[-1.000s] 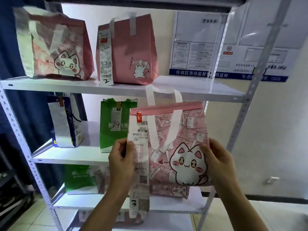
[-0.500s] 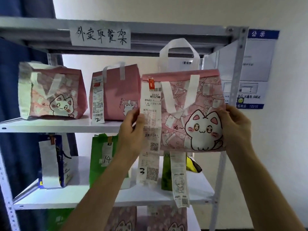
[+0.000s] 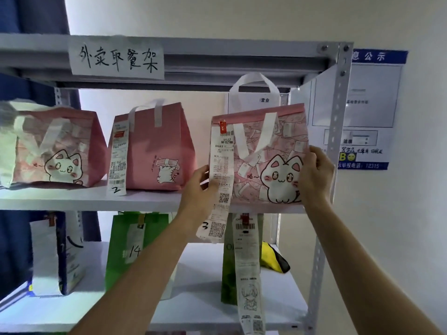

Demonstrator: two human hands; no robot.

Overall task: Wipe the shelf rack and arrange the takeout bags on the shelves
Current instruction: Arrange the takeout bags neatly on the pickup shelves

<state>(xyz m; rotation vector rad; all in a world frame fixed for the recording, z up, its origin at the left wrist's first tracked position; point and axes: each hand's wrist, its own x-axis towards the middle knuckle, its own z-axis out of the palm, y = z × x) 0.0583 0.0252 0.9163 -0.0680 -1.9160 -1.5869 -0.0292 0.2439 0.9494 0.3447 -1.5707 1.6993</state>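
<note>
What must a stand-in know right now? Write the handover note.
Left hand grips the left side of the pink cat bag, thumb on its receipt marked 3. Right hand grips the bag's right side.
The bag is at the right end of the upper shelf, base about at the shelf edge; whether it rests there cannot be told.
Already on that shelf: another cat bag and a plain pink bag with receipt 2. Green bag 14 stands one shelf below.
Left: seat bag 3, let go. Wiping cannot be judged.
</note>
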